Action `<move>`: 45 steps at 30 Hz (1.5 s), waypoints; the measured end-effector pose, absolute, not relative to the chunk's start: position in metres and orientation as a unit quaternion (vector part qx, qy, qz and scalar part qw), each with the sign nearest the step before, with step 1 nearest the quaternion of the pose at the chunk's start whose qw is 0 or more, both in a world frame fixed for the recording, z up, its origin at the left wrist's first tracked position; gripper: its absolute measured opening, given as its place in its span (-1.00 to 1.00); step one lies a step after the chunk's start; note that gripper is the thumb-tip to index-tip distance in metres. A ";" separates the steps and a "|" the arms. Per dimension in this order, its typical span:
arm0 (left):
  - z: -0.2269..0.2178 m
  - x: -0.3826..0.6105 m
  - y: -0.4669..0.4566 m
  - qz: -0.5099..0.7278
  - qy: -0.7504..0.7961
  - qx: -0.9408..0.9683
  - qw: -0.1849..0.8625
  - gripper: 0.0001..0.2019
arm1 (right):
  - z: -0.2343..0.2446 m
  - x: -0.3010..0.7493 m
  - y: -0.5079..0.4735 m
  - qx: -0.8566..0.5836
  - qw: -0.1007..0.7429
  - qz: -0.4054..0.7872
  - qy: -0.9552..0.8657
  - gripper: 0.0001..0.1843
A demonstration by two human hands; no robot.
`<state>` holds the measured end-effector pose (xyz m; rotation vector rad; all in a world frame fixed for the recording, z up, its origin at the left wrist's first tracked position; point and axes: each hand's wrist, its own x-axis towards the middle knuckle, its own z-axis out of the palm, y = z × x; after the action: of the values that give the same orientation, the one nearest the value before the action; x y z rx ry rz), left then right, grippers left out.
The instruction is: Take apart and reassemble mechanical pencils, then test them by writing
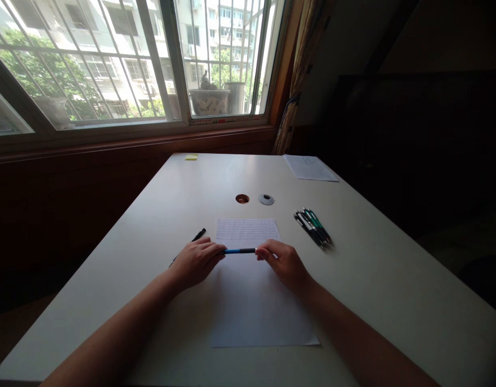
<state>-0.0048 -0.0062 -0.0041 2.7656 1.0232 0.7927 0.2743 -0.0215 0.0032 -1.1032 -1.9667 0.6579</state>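
Between my two hands a blue and black pen (238, 251) lies level, just above a sheet of paper (264, 312). My left hand (199, 259) is closed on its blue end. At the dark end, the fingers of my right hand (282, 260) pinch the tip. Rows of handwriting fill the top of the sheet, while its lower part is blank. Beside my left hand lies a black pen (199, 234), partly hidden by that hand. Several pens (314, 228), some with green or white parts, lie in a bunch to the right of the paper.
The white table (151, 231) has a round hole (242, 199) with its loose round cover (266, 199) alongside. Written papers (311, 167) lie at the far right edge, and a yellow sticky-note pad (191, 157) at the far left. A barred window stands behind.
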 end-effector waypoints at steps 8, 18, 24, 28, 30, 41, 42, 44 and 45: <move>-0.005 -0.005 -0.006 0.253 0.339 0.905 0.049 -0.79 | 0.002 0.276 -0.022 -0.438 0.431 0.290 -0.734 -0.68; -0.002 -0.005 -0.007 0.256 0.342 0.903 0.044 -0.81 | 0.003 0.272 -0.023 -0.426 0.431 0.255 -0.754 -0.86; -0.004 -0.005 -0.006 0.253 0.343 0.903 0.050 -0.81 | 0.003 0.274 -0.021 -0.421 0.400 0.226 -0.782 -0.84; -0.002 -0.004 -0.007 0.252 0.339 0.905 0.046 -0.81 | 0.002 0.275 -0.020 -0.414 0.381 0.224 -0.795 -0.67; 0.000 -0.004 -0.007 0.254 0.338 0.905 0.048 -0.81 | 0.001 0.275 -0.021 -0.415 0.389 0.224 -0.791 -0.69; -0.003 -0.005 -0.007 0.264 0.342 0.901 0.049 -0.82 | -0.001 0.273 -0.022 -0.412 0.438 0.237 -0.763 -0.88; -0.002 -0.005 -0.007 0.264 0.341 0.901 0.050 -0.82 | -0.001 0.273 -0.022 -0.413 0.435 0.237 -0.764 -0.89; -0.002 -0.004 -0.007 0.264 0.338 0.902 0.052 -0.82 | -0.001 0.274 -0.022 -0.418 0.429 0.233 -0.766 -0.90; -0.002 -0.004 -0.007 0.264 0.337 0.902 0.052 -0.82 | -0.001 0.274 -0.022 -0.421 0.423 0.229 -0.769 -0.91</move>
<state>-0.0043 -0.0071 -0.0017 2.7443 1.0256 0.8026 0.2737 -0.0216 -0.0012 -1.0536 -1.9239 0.5728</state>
